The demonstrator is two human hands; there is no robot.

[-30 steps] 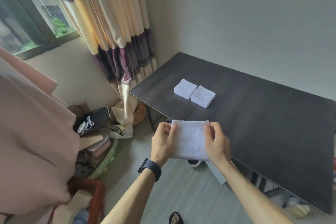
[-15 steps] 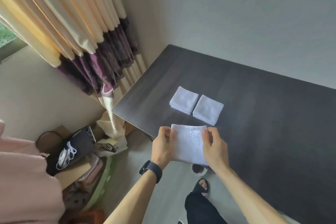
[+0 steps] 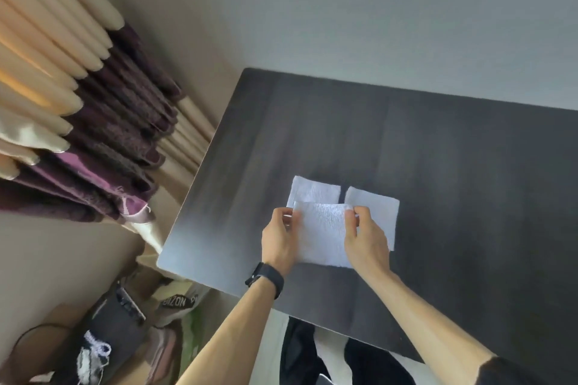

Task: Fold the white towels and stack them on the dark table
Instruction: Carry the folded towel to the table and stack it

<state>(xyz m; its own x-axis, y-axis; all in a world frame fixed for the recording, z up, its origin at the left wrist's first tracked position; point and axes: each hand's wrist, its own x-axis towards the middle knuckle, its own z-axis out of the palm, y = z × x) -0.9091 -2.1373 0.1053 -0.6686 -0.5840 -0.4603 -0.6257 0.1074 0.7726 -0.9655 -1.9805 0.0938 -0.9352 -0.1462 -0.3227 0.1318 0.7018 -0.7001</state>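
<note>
I hold a folded white towel [image 3: 322,233] between both hands above the dark table [image 3: 453,197]. My left hand [image 3: 280,236] pinches its left edge and my right hand [image 3: 367,237] pinches its right edge. Behind it two folded white towels lie side by side on the table: the left one [image 3: 316,191] and the right one [image 3: 378,212]. The held towel covers their near parts.
A cream and purple curtain [image 3: 93,134] hangs left of the table. Below the table's left corner, bags and boxes [image 3: 125,328] crowd the floor. A pale wall [image 3: 375,25] runs behind the table's far edge.
Both hands have carried the towel forward, from off the table's near edge to over the two folded towels. The view has swung toward the table.
</note>
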